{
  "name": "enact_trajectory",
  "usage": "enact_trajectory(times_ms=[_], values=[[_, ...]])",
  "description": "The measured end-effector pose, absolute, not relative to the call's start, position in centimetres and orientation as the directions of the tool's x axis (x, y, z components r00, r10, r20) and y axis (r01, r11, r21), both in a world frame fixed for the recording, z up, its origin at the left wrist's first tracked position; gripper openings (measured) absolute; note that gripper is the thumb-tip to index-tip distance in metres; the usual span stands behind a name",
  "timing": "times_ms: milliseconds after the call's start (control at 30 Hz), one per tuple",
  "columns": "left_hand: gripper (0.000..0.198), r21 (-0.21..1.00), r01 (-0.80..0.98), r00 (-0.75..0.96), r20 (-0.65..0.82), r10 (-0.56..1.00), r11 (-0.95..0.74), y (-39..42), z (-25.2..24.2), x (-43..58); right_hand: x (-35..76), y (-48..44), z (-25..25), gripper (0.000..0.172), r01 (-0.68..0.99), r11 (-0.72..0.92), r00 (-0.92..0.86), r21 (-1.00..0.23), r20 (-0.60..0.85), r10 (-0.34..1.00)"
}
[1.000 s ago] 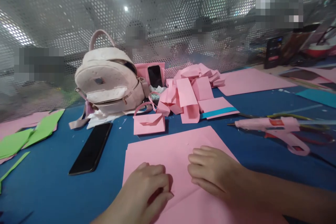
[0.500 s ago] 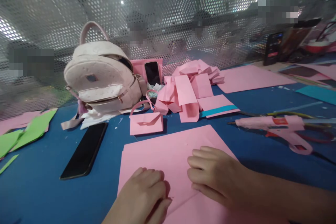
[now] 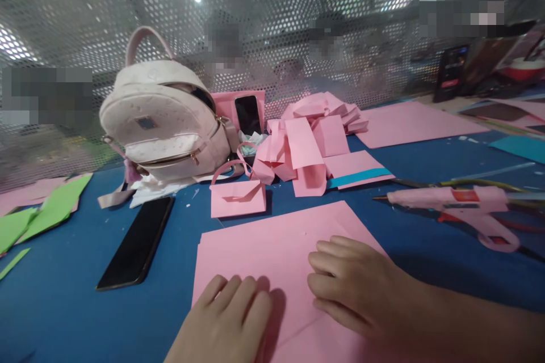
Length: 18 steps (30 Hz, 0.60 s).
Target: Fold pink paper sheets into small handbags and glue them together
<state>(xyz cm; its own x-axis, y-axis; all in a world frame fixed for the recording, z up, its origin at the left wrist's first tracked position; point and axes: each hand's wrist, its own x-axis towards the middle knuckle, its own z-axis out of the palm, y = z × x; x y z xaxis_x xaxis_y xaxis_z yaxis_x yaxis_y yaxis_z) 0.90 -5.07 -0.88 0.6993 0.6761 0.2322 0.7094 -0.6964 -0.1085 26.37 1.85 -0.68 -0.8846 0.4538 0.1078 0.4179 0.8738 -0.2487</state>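
Bench [image 3: 85,317], blue-topped, carrying all items and backed beyond both hands by a perforated metal screen [image 3: 298,22].

Pink sheet [image 3: 272,238], the largest item on the bench, lying flat directly under both hands. It is plain, matt and uniformly pale pink. Its far corner points away from the fingertips, and a second paper edge shows along its left side, so more than one layer is present. An oblique fold line runs from below the right hand toward the left hand.

Backpack [image 3: 162,125], pale pink with a top handle, well beyond the left hand and leaning near the screen.

Pile of folded pink pieces [image 3: 306,142], beyond the right hand's fingertips, one piece bearing a teal strip.

Right hand [image 3: 353,286], palm down on the sheet, fingers close together and slightly bent, pressing the paper and gripping nothing.

Left hand [image 3: 230,317], flat on the near left part of the sheet, fingers extended side by side, likewise holding nothing.

Glue gun [image 3: 460,204], pink, lying on its side to the right of the right hand, apart from it.

Phone [image 3: 136,241], black, face up, left of the left hand, clear of the sheet.

Paper handbag [image 3: 237,197], small, pink, with a loop handle, just beyond the sheet's far edge.
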Motion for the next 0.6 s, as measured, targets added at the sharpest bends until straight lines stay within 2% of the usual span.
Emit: enact_trajectory(times_ms=[100,233,467,533,600], values=[[0.036,-0.185,0.694,0.72,0.191,0.667,-0.696,-5.4,-0.3,1.3,26.3,1.9,-0.6,0.022,0.407,0.873,-0.887,-0.268,0.112,0.448],[0.043,-0.23,0.671,0.742,0.237,0.628,-0.705,-5.3,-0.2,1.6,26.3,1.9,-0.4,0.021,0.41,0.868,-0.884,-0.279,0.112,0.454],[0.027,-0.277,0.611,0.774,0.407,0.485,-0.742,-5.0,-0.2,1.5,26.5,1.8,-0.6,0.021,0.416,0.876,-0.892,-0.243,0.08,0.445],[0.029,-0.269,0.611,0.773,0.405,0.489,-0.744,-5.4,0.2,1.1,26.5,1.8,-0.6,0.02,0.414,0.879,-0.894,-0.238,0.078,0.442],[0.029,-0.256,0.616,0.779,0.34,0.527,-0.745,-6.0,0.6,0.4,26.5,1.8,-0.6,0.02,0.41,0.881,-0.895,-0.236,0.084,0.439]])
